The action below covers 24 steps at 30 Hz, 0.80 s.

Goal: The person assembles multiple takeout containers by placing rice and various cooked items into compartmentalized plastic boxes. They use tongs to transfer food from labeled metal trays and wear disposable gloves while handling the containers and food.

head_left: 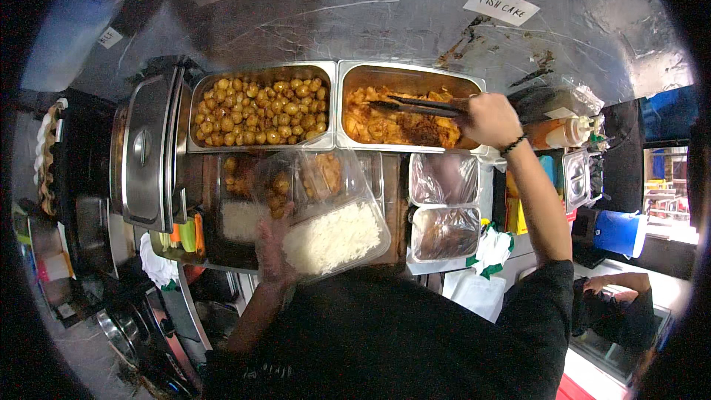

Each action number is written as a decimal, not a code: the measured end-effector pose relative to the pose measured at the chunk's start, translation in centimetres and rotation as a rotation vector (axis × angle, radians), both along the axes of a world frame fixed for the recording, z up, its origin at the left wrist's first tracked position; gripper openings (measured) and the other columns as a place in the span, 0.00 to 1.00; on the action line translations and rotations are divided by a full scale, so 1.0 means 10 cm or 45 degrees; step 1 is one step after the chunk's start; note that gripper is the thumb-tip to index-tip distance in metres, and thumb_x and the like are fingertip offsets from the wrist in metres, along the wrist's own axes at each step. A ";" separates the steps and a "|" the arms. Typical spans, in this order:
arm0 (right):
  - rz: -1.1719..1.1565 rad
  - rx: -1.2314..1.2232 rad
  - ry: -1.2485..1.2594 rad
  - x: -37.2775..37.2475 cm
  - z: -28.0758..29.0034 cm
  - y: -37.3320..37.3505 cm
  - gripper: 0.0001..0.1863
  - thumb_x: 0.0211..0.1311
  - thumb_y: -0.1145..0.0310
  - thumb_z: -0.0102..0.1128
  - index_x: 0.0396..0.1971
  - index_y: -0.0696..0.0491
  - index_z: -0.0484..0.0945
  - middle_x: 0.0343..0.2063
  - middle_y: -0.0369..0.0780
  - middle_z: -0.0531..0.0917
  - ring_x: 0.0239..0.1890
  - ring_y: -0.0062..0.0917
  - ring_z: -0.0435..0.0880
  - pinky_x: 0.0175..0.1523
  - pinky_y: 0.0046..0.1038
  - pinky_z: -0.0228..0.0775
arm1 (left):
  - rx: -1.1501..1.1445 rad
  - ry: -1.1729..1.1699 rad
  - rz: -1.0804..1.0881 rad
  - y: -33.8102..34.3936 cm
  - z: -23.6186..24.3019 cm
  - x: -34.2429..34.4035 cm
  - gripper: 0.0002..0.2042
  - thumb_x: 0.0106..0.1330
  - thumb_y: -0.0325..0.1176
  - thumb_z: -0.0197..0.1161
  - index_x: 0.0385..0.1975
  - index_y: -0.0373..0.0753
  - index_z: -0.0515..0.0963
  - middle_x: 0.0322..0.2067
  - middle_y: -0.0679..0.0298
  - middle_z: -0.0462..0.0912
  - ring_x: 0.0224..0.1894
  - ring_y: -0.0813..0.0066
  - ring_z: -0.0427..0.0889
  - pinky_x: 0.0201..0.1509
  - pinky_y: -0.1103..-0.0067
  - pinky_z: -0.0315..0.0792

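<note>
My left hand (274, 253) grips a clear plastic takeaway container (384, 224) at its left side. White rice (333, 238) fills its near part; small round potatoes (278, 187) and an orange-brown portion (322, 175) lie in the far part. With my right hand (492, 120) I hold dark tongs (424, 107) over a metal pan (412, 68) of reddish-orange saucy pieces (370, 122). The tong tips reach into that food; whether they pinch a piece cannot be made out. To its left stands a metal pan (259, 68) of glazed brown potatoes (259, 111).
Another filled clear container (241, 221) sits partly behind the held one. Two film-covered trays (444, 233) are to the right. Metal lids (144, 150) stand at left. Squeeze bottles (574, 132) and a blue cooler (619, 232) are at right, near another person's arm (618, 281).
</note>
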State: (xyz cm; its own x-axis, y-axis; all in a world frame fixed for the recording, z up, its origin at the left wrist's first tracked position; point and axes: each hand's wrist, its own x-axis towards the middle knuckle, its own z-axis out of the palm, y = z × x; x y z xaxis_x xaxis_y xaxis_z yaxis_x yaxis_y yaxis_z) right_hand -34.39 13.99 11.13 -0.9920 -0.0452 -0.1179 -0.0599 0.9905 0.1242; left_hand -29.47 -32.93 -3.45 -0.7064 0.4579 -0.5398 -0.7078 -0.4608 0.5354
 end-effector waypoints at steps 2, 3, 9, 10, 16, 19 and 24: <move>-0.059 -0.035 -0.022 0.15 0.01 0.19 0.16 0.52 0.56 0.68 0.37 0.50 0.86 0.23 0.50 0.81 0.29 0.46 0.82 0.36 0.43 0.74 | -0.045 0.114 0.062 0.03 -0.05 0.03 0.39 0.69 0.67 0.40 0.71 0.43 0.55 0.66 0.56 0.64 0.64 0.59 0.68 0.68 0.62 0.63; -0.118 -0.018 -0.040 0.22 0.09 0.18 0.16 0.52 0.57 0.68 0.37 0.51 0.85 0.25 0.51 0.82 0.30 0.45 0.82 0.37 0.42 0.74 | -0.073 0.175 0.057 0.15 0.04 0.02 0.39 0.70 0.66 0.39 0.71 0.43 0.55 0.66 0.58 0.64 0.63 0.60 0.69 0.68 0.63 0.63; -0.341 -0.187 -0.026 0.42 0.59 -0.16 0.17 0.55 0.58 0.67 0.42 0.51 0.84 0.28 0.50 0.83 0.33 0.45 0.83 0.39 0.41 0.74 | 0.043 0.078 0.132 0.71 0.57 0.00 0.32 0.70 0.64 0.46 0.62 0.43 0.66 0.60 0.58 0.70 0.62 0.60 0.71 0.65 0.63 0.69; -0.390 -0.199 -0.016 0.48 0.59 -0.20 0.18 0.56 0.58 0.66 0.43 0.51 0.84 0.29 0.50 0.83 0.34 0.45 0.84 0.40 0.40 0.74 | 0.077 0.033 0.135 0.77 0.51 0.00 0.33 0.69 0.64 0.46 0.62 0.44 0.66 0.61 0.58 0.69 0.62 0.60 0.70 0.64 0.62 0.69; -0.679 -0.374 0.027 0.89 0.18 -0.40 0.19 0.59 0.56 0.65 0.44 0.53 0.83 0.32 0.53 0.83 0.37 0.48 0.83 0.41 0.39 0.74 | 0.185 -0.073 0.083 0.88 0.79 0.00 0.33 0.68 0.64 0.49 0.63 0.44 0.64 0.61 0.57 0.69 0.61 0.59 0.72 0.65 0.60 0.69; -0.738 -0.369 -0.052 1.07 0.03 -0.57 0.19 0.59 0.57 0.66 0.44 0.53 0.83 0.30 0.54 0.82 0.34 0.44 0.85 0.39 0.38 0.74 | 0.249 -0.057 0.044 0.79 0.76 0.02 0.34 0.68 0.64 0.50 0.63 0.44 0.64 0.60 0.57 0.70 0.61 0.59 0.72 0.65 0.60 0.68; -0.882 -0.592 0.105 1.17 0.20 -0.62 0.24 0.56 0.53 0.68 0.44 0.59 0.83 0.32 0.55 0.84 0.37 0.44 0.86 0.43 0.38 0.75 | 0.227 -0.127 0.135 0.75 0.39 0.09 0.35 0.67 0.64 0.50 0.65 0.43 0.62 0.61 0.54 0.69 0.61 0.58 0.72 0.65 0.60 0.68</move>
